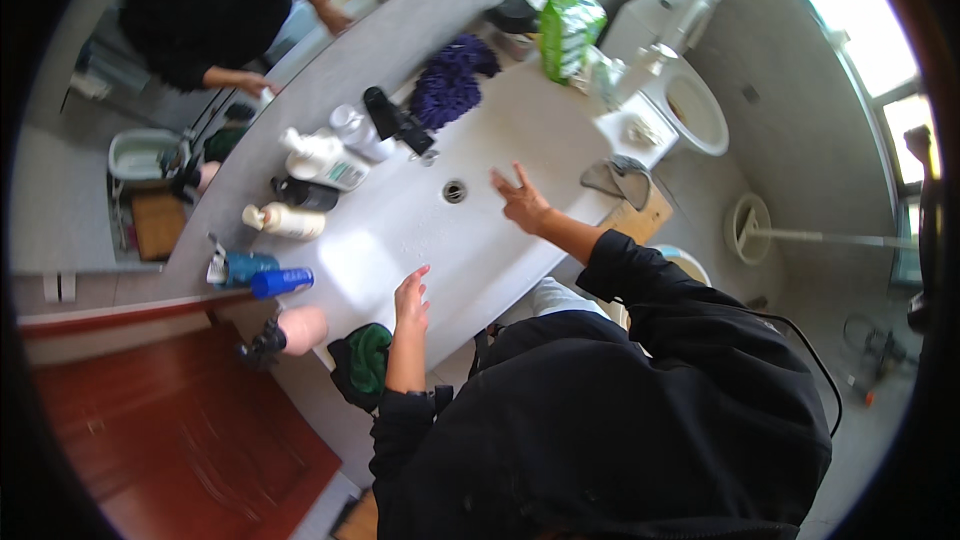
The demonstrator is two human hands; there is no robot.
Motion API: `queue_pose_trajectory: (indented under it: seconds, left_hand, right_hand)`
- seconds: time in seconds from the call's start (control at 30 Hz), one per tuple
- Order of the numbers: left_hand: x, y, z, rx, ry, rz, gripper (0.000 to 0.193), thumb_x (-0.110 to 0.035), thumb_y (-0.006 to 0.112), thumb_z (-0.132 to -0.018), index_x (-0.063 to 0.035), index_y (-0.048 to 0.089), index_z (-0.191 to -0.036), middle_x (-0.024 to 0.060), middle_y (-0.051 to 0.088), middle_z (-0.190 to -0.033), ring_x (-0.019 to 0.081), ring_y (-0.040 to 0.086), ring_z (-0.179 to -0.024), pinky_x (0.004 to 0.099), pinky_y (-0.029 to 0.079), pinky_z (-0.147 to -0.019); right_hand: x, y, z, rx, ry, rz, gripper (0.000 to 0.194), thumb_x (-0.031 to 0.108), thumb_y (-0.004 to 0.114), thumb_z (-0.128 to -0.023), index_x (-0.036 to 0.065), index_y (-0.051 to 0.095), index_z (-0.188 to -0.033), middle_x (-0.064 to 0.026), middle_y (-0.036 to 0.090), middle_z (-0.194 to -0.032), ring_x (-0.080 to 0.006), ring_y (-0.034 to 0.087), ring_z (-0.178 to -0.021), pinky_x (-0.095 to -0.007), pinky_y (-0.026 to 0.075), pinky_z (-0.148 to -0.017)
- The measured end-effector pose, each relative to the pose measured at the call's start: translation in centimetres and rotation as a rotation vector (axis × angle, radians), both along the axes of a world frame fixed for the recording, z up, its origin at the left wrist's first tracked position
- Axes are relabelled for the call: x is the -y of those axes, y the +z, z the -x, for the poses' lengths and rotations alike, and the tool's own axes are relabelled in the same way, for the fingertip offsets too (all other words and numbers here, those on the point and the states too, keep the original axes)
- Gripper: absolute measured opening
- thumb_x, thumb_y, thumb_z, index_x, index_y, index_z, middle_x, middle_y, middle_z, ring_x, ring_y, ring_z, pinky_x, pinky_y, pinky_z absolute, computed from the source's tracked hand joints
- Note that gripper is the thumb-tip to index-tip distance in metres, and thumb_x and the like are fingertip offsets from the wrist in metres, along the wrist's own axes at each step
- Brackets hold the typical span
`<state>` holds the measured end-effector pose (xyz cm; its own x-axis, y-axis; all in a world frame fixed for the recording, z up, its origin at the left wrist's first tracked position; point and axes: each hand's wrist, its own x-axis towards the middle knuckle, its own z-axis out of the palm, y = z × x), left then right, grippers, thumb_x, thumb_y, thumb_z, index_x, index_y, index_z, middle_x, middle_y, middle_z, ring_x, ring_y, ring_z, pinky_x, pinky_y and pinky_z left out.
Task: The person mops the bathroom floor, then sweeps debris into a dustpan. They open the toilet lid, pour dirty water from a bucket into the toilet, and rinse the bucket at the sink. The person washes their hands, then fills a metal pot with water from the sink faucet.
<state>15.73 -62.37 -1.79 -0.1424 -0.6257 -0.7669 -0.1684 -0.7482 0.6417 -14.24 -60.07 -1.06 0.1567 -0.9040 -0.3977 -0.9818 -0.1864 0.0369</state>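
Note:
A long white washbasin (480,255) lies below my hands, with water drops near its left end. My right hand (521,202) is spread over the basin, to the right of the metal drain (454,192). It holds nothing. Nearer the left end, my left hand (412,296) points into the basin with its fingers loosely bent and nothing in it. Behind the drain stands a black faucet (397,122). A purple chenille cloth (454,82) lies on the back ledge. On the right front rim rests a grey cloth (621,178).
Pump bottles (326,159) and a blue can (282,283) line the back left edge. A pink-and-black hair dryer (296,331) and dark green cloth (369,358) sit at the left end. At right are a green bag (568,34) and a toilet (697,105). A mirror (90,187) runs behind.

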Motion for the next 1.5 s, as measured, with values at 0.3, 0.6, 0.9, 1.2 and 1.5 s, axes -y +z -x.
queue_pose_trajectory:
  seconds: [0.3, 0.6, 0.9, 1.2, 1.5]
  left_hand:
    - [-0.9, 0.0, -0.9, 0.151, -0.269, 0.318, 0.029, -0.027, 0.064, -0.079, -0.0066, 0.052, -0.097, -0.0007, 0.055, -0.085, 0.0065, 0.040, -0.066, 0.0212, 0.029, -0.053]
    - [1.0, -1.9, -0.4, 0.080, -0.395, 0.552, 0.025, 0.013, 0.054, -0.067, -0.0066, 0.043, -0.079, -0.0053, 0.034, -0.058, 0.0041, 0.031, -0.050, 0.0186, 0.027, -0.045]
    - [0.8, -0.4, 4.2, 0.493, -0.779, 0.601, 0.050, -0.007, 0.059, -0.078, -0.0171, 0.046, -0.125, 0.0243, 0.000, -0.143, 0.0312, 0.003, -0.134, 0.0363, 0.018, -0.105]
    - [-2.2, -1.8, 6.3, 0.533, -0.758, 0.825, 0.010, -0.013, 0.056, -0.081, -0.0072, 0.064, -0.081, 0.0219, 0.042, -0.127, 0.0321, 0.021, -0.130, 0.0390, 0.020, -0.104]
    - [-7.1, -2.3, 4.0, 0.602, -0.676, 0.720, 0.026, -0.028, 0.055, -0.083, -0.0052, 0.064, -0.092, 0.0255, 0.043, -0.124, 0.0362, 0.025, -0.127, 0.0395, 0.023, -0.103]
  right_hand:
    - [-3.7, 1.9, -4.7, 0.337, -0.217, 0.211, 0.043, 0.017, 0.061, -0.073, 0.013, 0.054, -0.115, -0.0145, 0.037, -0.133, -0.0337, 0.019, -0.130, -0.0522, 0.017, -0.105]
    - [-26.1, -3.9, -2.9, 0.577, -0.604, 0.545, 0.032, 0.002, 0.052, -0.069, 0.007, 0.060, -0.101, -0.0191, 0.048, -0.117, -0.0332, 0.044, -0.112, -0.0414, 0.036, -0.092]
    - [-58.1, -18.8, -5.6, 0.654, -1.791, -0.250, 0.019, 0.021, 0.055, -0.072, 0.006, 0.065, -0.078, -0.0172, 0.062, -0.086, -0.0338, 0.059, -0.083, -0.0411, 0.048, -0.072]
    - [-66.3, -19.3, -3.0, 0.670, -2.037, -0.168, 0.021, 0.014, 0.061, -0.069, 0.006, 0.066, -0.088, -0.0125, 0.065, -0.086, -0.0246, 0.061, -0.083, -0.0329, 0.047, -0.073]
    - [-59.4, -18.0, 7.7, 0.921, -1.679, 0.100, 0.032, 0.018, 0.055, -0.069, 0.006, 0.064, -0.097, -0.0143, 0.064, -0.092, -0.0269, 0.061, -0.084, -0.0329, 0.048, -0.076]
